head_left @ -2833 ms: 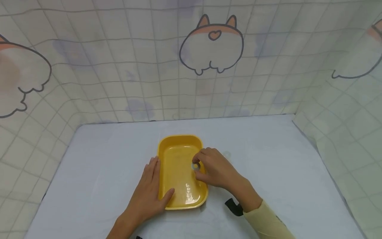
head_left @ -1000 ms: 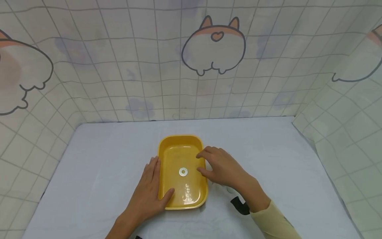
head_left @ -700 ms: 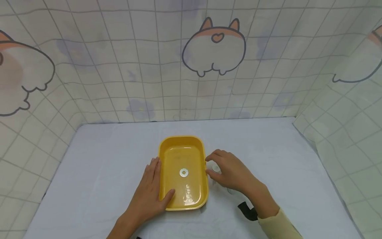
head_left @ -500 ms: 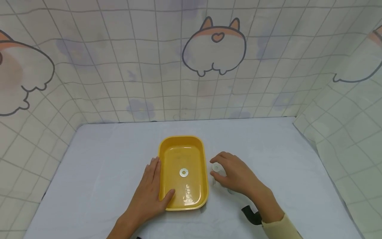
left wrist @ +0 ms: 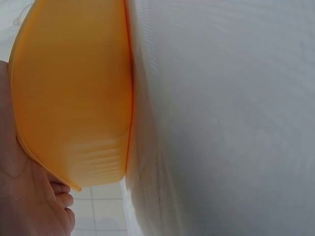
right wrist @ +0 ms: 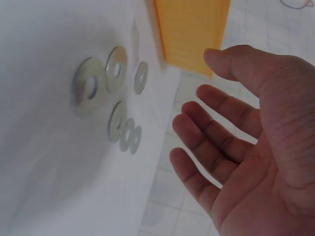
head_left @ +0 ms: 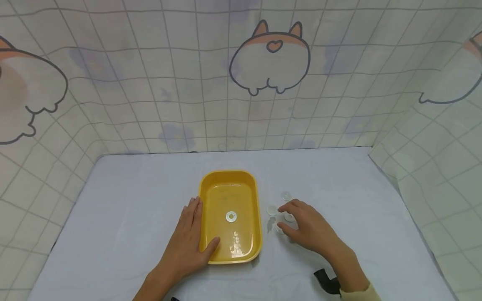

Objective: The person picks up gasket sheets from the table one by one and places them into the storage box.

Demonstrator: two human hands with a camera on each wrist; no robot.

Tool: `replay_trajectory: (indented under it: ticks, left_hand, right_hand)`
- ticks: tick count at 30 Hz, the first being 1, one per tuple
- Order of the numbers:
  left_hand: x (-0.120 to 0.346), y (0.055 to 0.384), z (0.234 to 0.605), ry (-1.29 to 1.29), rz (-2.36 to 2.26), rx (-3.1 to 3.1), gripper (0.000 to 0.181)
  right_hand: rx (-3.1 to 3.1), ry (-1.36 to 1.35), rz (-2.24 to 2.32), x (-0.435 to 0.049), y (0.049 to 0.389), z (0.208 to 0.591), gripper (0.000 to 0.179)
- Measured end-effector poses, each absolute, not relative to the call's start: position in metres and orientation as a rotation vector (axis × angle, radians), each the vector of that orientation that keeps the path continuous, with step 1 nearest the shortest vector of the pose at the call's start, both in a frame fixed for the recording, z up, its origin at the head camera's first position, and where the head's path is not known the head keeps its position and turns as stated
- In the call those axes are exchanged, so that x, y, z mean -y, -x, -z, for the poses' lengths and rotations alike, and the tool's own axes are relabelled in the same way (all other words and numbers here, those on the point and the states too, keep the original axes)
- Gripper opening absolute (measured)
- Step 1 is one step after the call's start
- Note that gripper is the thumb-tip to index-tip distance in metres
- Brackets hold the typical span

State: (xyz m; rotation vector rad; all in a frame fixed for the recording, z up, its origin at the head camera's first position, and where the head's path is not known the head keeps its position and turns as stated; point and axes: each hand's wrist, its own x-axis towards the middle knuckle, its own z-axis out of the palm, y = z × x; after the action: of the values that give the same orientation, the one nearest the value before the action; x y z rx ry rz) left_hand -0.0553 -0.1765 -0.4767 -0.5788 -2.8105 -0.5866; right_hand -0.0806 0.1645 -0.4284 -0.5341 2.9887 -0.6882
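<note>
A shallow yellow tray (head_left: 226, 198) lies on the white cloth, with one flat metal washer (head_left: 231, 220) on its floor. My left hand (head_left: 188, 236) rests along the tray's left side, fingers straight and thumb over the rim; the left wrist view shows the tray's outer wall (left wrist: 74, 88) beside the palm. Right of the tray, my right hand (head_left: 312, 230) hovers over several loose washers (head_left: 272, 211), thumb and fingers apart. In the right wrist view, the washers (right wrist: 116, 120) lie flat on the cloth, and nothing sits between the fingers of the right hand (right wrist: 266, 137).
White cloth (head_left: 143, 200) covers the table. Curtains (head_left: 188, 83) with a grid pattern and cartoon animals hang behind it and at both sides. A black strap end (head_left: 326, 283) shows by the right wrist.
A washer pinched by my right hand 2.8 s ago now lies in the tray. That hand has let go and moved right, out over the loose washers. My left hand has stayed put.
</note>
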Motion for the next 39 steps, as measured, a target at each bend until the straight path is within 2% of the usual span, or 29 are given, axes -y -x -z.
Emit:
replay_trajectory:
  ticks: [14, 25, 29, 39]
  left_hand:
    - [0.179, 0.055, 0.478, 0.582, 0.602, 2.789, 0.103]
    - [0.177, 0.056, 0.475, 0.583, 0.608, 2.811, 0.101]
    - [0.177, 0.056, 0.474, 0.567, 0.609, 2.841, 0.101]
    - [0.177, 0.057, 0.477, 0.584, 0.589, 2.788, 0.1]
  right_hand:
    - [-2.937, 0.291, 0.667, -0.182, 0.064, 0.454, 0.033]
    - [-2.946, 0.173, 0.522, -0.182, 0.054, 0.46, 0.037]
    - [-2.948, 0.155, 0.515, -0.183, 0.05, 0.462, 0.039]
    - [-2.965, 0.175, 0.583, -0.183, 0.046, 0.462, 0.029]
